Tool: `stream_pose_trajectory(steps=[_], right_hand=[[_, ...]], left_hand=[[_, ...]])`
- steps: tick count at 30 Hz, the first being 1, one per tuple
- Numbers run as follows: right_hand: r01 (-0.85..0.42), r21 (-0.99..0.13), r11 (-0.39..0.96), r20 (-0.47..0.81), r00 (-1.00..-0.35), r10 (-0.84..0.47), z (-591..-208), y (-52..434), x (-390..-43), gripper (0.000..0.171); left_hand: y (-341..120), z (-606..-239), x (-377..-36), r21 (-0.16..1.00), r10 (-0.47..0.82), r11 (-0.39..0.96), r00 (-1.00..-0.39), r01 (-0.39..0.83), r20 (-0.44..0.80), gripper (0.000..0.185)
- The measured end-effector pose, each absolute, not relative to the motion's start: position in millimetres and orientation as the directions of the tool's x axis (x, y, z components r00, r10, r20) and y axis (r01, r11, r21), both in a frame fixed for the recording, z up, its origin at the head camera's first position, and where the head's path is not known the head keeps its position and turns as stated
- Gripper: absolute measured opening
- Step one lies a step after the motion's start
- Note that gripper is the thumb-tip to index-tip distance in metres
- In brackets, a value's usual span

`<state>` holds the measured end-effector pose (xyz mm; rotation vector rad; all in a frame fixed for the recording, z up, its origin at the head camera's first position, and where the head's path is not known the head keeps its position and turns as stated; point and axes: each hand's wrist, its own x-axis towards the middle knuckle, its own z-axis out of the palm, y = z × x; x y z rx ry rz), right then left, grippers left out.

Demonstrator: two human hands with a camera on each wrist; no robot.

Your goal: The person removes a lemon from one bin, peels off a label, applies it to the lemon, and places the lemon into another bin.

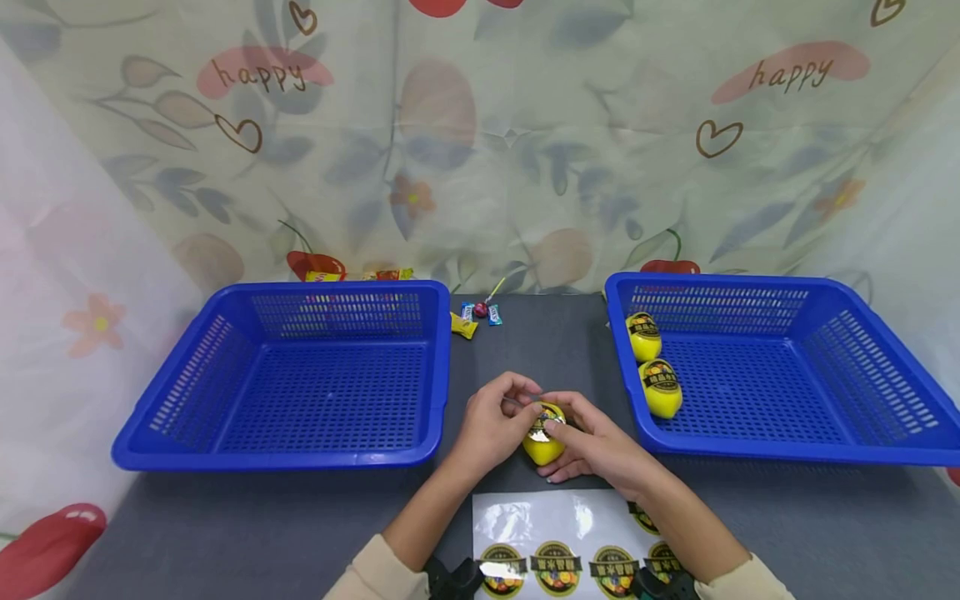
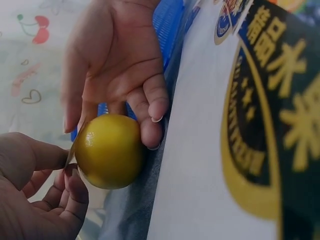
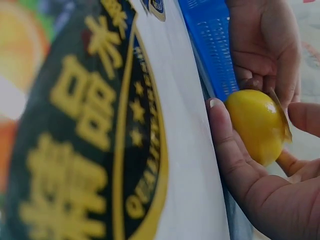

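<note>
Near the table's middle, my right hand (image 1: pixel 603 446) holds a yellow lemon (image 1: pixel 543 452), its fingers curled under and around the fruit. A round black-and-gold sticker (image 1: pixel 542 427) lies on the lemon's upper side. My left hand (image 1: pixel 487 429) pinches the sticker's edge between thumb and fingertip. In the left wrist view, that edge of the sticker (image 2: pixel 73 149) stands out from the lemon (image 2: pixel 111 152). The right thumb presses on the sticker in the head view. Just below the hands lies a white sheet (image 1: pixel 517 508) with several more such stickers (image 1: pixel 556 568), partly covered by the right forearm.
A blue basket (image 1: pixel 281 460) stands at left with nothing in it. Another blue basket (image 1: pixel 750 450) at right has two labelled lemons (image 1: pixel 661 388) along its left wall. Small wrapped candies (image 1: pixel 480 311) and a yellow packet (image 1: pixel 463 326) lie behind, near the patterned curtain (image 1: pixel 510 167).
</note>
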<state>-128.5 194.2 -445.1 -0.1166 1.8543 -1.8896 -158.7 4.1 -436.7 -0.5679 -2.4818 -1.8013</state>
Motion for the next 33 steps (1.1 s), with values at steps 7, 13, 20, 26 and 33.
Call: stream_pose_trajectory(steps=[7,13,20,26,33], right_hand=[[0.276,-0.96,0.04,-0.27,-0.885,-0.38,-446.2,193.0,-128.1,0.055],[0.272,-0.961,0.053,-0.273,-0.892,-0.361,-445.9,191.6,-127.5,0.053],[0.24,-0.97,0.048,-0.241,-0.907,-0.346,-444.9,190.0,-125.8,0.051],[0.231,-0.972,0.047,-0.233,-0.91,-0.344,-445.1,190.1,-125.2,0.052],[0.234,-0.971,0.045,-0.234,-0.908,-0.348,-445.7,190.9,-125.1,0.051]], left_hand=[[4.8,-438.1,-156.9,0.925,0.26,0.262,-0.943,0.276,0.208,0.016],[5.0,-440.1,-156.7,0.922,0.263,0.246,-0.936,0.298,0.232,0.015],[7.6,-442.3,-155.8,0.904,0.257,0.232,-0.919,0.358,0.298,0.014],[6.6,-442.6,-156.0,0.907,0.269,0.23,-0.919,0.353,0.29,0.014],[1.7,-444.9,-158.9,0.929,0.307,0.239,-0.93,0.281,0.203,0.014]])
